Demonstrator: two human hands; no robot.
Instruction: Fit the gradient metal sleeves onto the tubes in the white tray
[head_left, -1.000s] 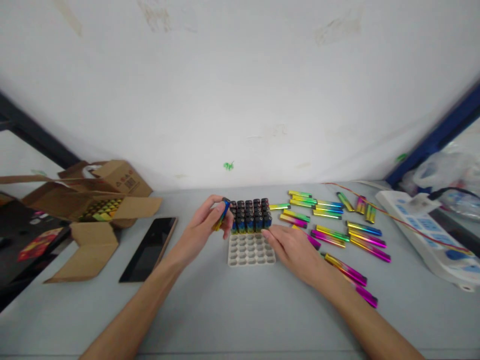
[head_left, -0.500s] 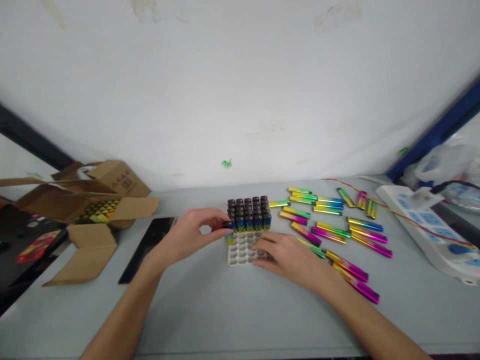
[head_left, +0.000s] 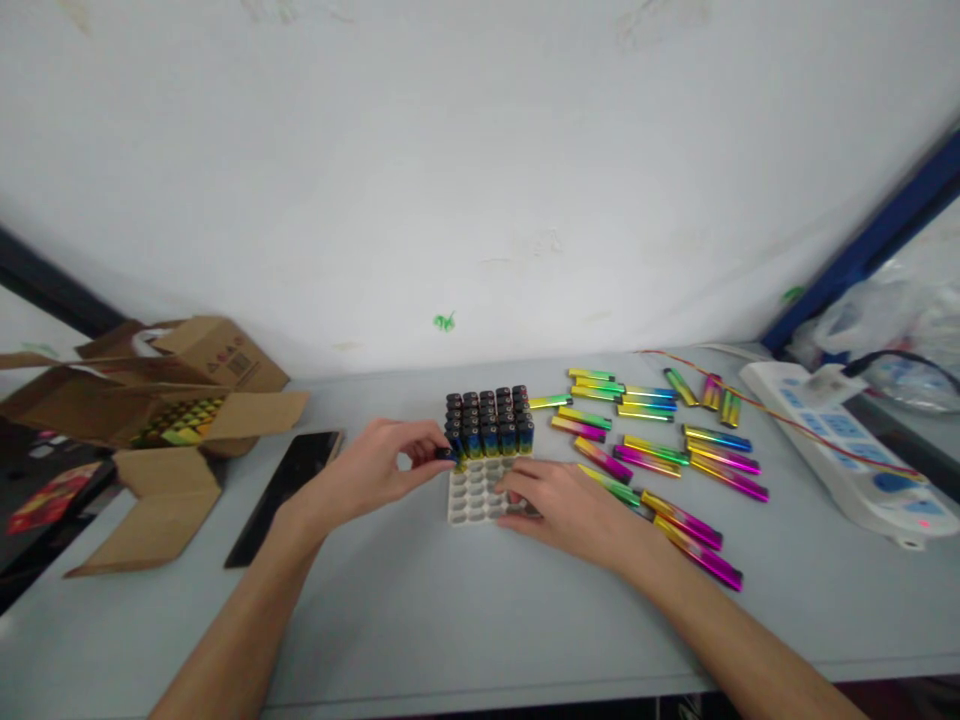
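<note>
The thumb and fingertips of the left hand (head_left: 375, 462) are pinching one dark-topped tube (head_left: 445, 454) by its dark end, at the left back of the white tray (head_left: 478, 490). Its long axis is leaning somewhat, I think, with the yellow end pointing down and rightward to the cells; whether it is sitting inside one, I cannot tell. The tube is looking light, stiff and a little slippery, so the dark end is seeming the best place for holding. The right hand (head_left: 574, 505) is curling its fingers over the tray's right side; I cannot tell if they are gripping anything. Behind, standing tubes (head_left: 489, 425) are keeping upright in rows, dark ends up. Farther right, shiny tubes (head_left: 652, 449) are lying flat, pointing in various directions.
</note>
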